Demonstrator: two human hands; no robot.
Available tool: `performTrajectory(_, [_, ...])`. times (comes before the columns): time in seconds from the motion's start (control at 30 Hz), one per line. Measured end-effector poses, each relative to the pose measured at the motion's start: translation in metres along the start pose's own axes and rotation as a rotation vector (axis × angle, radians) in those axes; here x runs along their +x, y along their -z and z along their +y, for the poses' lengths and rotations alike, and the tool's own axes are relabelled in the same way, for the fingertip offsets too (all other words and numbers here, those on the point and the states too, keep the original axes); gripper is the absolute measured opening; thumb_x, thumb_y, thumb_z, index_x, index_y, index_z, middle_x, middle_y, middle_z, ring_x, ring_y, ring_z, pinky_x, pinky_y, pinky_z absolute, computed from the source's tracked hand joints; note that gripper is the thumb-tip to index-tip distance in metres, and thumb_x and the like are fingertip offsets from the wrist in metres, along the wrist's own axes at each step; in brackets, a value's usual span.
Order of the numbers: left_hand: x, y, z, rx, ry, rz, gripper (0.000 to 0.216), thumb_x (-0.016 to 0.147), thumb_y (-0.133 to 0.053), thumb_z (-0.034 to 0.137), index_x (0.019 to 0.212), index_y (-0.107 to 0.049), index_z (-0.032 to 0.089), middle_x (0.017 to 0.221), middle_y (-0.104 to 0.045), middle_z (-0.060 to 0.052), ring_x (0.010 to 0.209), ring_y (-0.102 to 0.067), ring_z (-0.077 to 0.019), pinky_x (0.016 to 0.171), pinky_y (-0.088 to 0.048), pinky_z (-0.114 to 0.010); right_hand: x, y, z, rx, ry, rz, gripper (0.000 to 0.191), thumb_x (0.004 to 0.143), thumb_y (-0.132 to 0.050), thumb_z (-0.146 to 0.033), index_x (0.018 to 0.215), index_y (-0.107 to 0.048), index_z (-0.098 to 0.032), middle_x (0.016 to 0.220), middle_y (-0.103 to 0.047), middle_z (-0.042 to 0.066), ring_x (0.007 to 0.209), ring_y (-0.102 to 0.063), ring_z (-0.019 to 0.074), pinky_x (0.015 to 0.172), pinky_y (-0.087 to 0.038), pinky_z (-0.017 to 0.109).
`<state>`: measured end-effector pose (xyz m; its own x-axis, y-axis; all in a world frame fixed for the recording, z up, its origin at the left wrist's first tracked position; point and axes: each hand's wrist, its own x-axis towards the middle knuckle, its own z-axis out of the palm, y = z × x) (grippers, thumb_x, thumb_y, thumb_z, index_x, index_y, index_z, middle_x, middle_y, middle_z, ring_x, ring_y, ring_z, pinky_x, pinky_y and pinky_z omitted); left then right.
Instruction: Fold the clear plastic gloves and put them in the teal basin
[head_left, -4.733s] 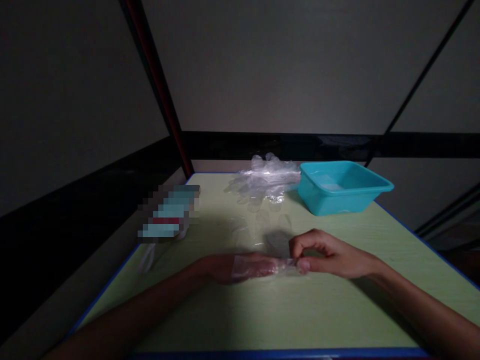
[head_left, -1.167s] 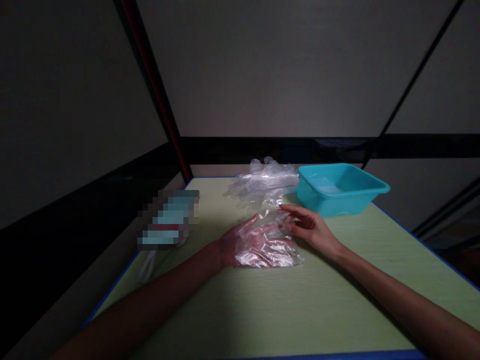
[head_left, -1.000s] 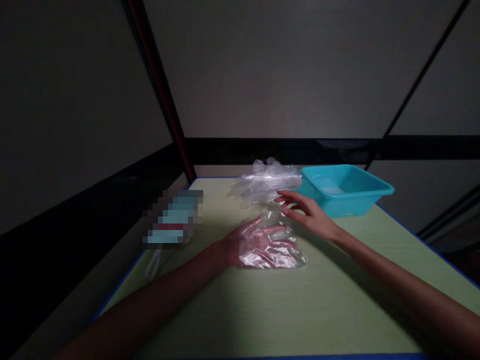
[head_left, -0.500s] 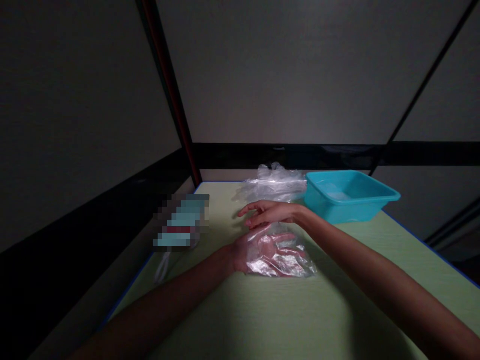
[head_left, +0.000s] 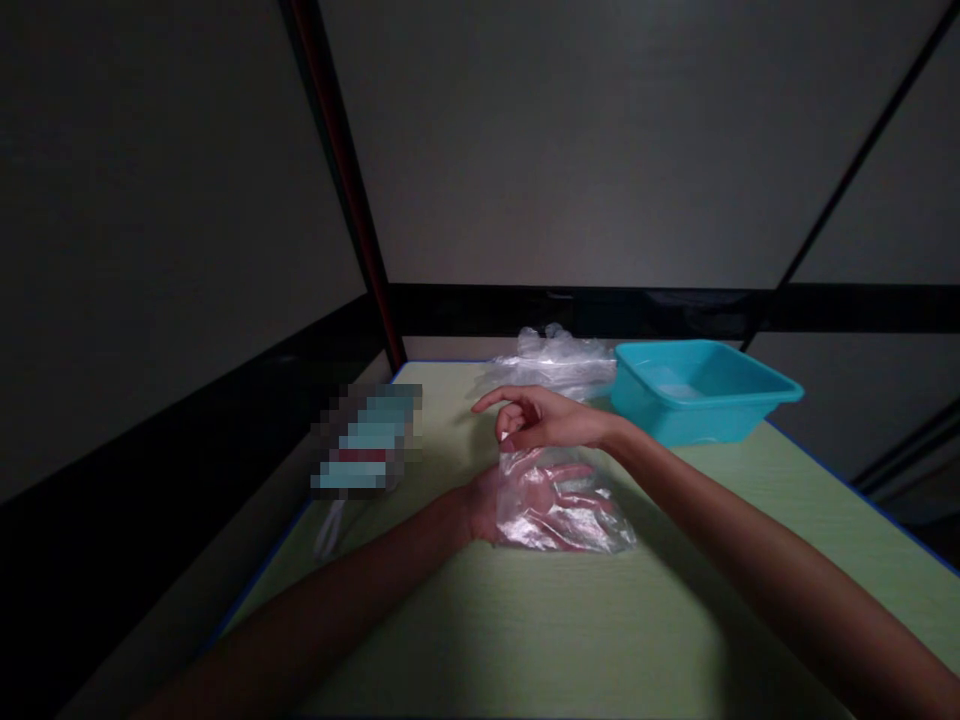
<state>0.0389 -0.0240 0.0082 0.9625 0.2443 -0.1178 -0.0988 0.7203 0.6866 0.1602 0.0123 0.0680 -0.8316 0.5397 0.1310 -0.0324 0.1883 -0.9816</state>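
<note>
Green tabletop [head_left: 465, 630], kinda dim light, and the plastic glove [head_left: 562, 525] runs left-to-right around the spread left hand [head_left: 531, 494], far cuff corner looking pinched by the half-curled right hand [head_left: 540, 415].

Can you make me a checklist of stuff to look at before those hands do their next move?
1. Left hand covered by the clear glove: ok, the plastic reaches back near the wrist.
2. Left fingers snug in the glove: not ok, the plastic looks baggy and reaches past their tips.
3. Left thumb in its own slot: cannot tell, the right hand is in front.
4. Glove's edge held: ok, the right thumb and a finger seem to pinch it.
5. Glove pile apart from the worn glove: ok, it sits farther back.
6. Turquoise basket upright: ok.
</note>
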Motion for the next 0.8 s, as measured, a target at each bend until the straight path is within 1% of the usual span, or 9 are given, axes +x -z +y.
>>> performTrajectory(0.1, [0.001, 0.0, 0.0, -0.037, -0.005, -0.001, 0.051, 0.079, -0.029, 0.041, 0.118, -0.041, 0.011, 0.106, -0.054, -0.013, 0.103, -0.05, -0.0292, 0.088, -0.024, -0.043, -0.007, -0.008, -0.009, -0.096, 0.074, 0.038, 0.043, 0.068, -0.057, -0.001, 0.107, -0.046, -0.015, 0.067, -0.051, -0.005, 0.059, -0.05, 0.0065, 0.056, -0.042, 0.019])
performTrajectory(0.2, [0.002, 0.002, 0.0, -0.074, -0.012, -0.021, 0.055, 0.075, -0.034, 0.042, 0.117, -0.042, 0.007, 0.11, -0.051, -0.016, 0.106, -0.047, -0.0324, 0.089, -0.02, -0.045, -0.016, -0.018, -0.019, -0.245, 0.108, 0.085, 0.041, 0.071, -0.056, -0.003, 0.108, -0.046, -0.015, 0.067, -0.05, -0.005, 0.059, -0.048, 0.007, 0.055, -0.042, 0.02])
performTrajectory(0.3, [0.002, 0.006, -0.001, -0.096, -0.027, -0.035, 0.06, 0.073, -0.036, 0.046, 0.112, -0.045, 0.002, 0.108, -0.051, -0.019, 0.105, -0.046, -0.0335, 0.09, -0.019, -0.045, -0.025, -0.025, -0.025, -0.366, 0.128, 0.103, 0.042, 0.073, -0.057, -0.006, 0.112, -0.044, -0.015, 0.071, -0.051, -0.003, 0.062, -0.049, 0.0082, 0.057, -0.042, 0.022])
performTrajectory(0.37, [0.002, 0.008, -0.001, -0.105, -0.036, -0.043, 0.06, 0.071, -0.04, 0.047, 0.109, -0.047, 0.0, 0.105, -0.053, -0.019, 0.103, -0.047, -0.0327, 0.09, -0.02, -0.044, -0.028, -0.028, -0.026, -0.417, 0.145, 0.109, 0.043, 0.074, -0.056, -0.005, 0.114, -0.043, -0.015, 0.072, -0.051, -0.003, 0.064, -0.05, 0.0088, 0.059, -0.043, 0.023])
performTrajectory(0.47, [0.002, 0.009, -0.002, -0.113, -0.049, -0.043, 0.056, 0.07, -0.043, 0.046, 0.106, -0.049, 0.003, 0.1, -0.056, -0.015, 0.097, -0.051, -0.029, 0.086, -0.026, -0.04, -0.029, -0.029, -0.026, -0.473, 0.168, 0.115, 0.043, 0.075, -0.054, -0.005, 0.115, -0.042, -0.015, 0.072, -0.051, -0.003, 0.066, -0.051, 0.0094, 0.061, -0.044, 0.023])
performTrajectory(0.57, [0.002, 0.008, -0.002, -0.145, -0.092, 0.003, 0.044, 0.074, -0.044, 0.042, 0.099, -0.053, 0.007, 0.092, -0.059, -0.01, 0.086, -0.055, -0.0233, 0.08, -0.032, -0.035, -0.031, -0.03, -0.027, -0.507, 0.186, 0.145, 0.042, 0.076, -0.053, -0.005, 0.115, -0.042, -0.016, 0.074, -0.051, -0.002, 0.067, -0.052, 0.0098, 0.062, -0.044, 0.024])
performTrajectory(0.63, [0.002, 0.008, -0.002, -0.171, -0.131, 0.029, 0.035, 0.071, -0.051, 0.038, 0.094, -0.055, 0.011, 0.087, -0.06, -0.007, 0.082, -0.057, -0.0212, 0.079, -0.034, -0.033, -0.033, -0.031, -0.028, -0.523, 0.188, 0.168, 0.041, 0.076, -0.053, -0.006, 0.114, -0.043, -0.017, 0.075, -0.052, -0.002, 0.068, -0.052, 0.0101, 0.062, -0.045, 0.024])
performTrajectory(0.7, [0.003, 0.008, -0.001, -0.18, -0.162, 0.036, 0.03, 0.068, -0.056, 0.035, 0.091, -0.056, 0.015, 0.084, -0.061, -0.005, 0.083, -0.057, -0.0213, 0.08, -0.035, -0.034, -0.035, -0.031, -0.028, -0.538, 0.186, 0.179, 0.041, 0.076, -0.053, -0.007, 0.114, -0.043, -0.018, 0.077, -0.052, -0.001, 0.069, -0.052, 0.0104, 0.062, -0.045, 0.024])
performTrajectory(0.8, [0.004, 0.008, -0.001, -0.158, -0.159, 0.018, 0.027, 0.071, -0.055, 0.036, 0.091, -0.057, 0.017, 0.083, -0.06, -0.004, 0.088, -0.057, -0.024, 0.081, -0.035, -0.037, -0.037, -0.032, -0.027, -0.552, 0.186, 0.202, 0.042, 0.075, -0.052, -0.006, 0.114, -0.043, -0.018, 0.078, -0.053, -0.001, 0.069, -0.053, 0.0106, 0.062, -0.046, 0.024])
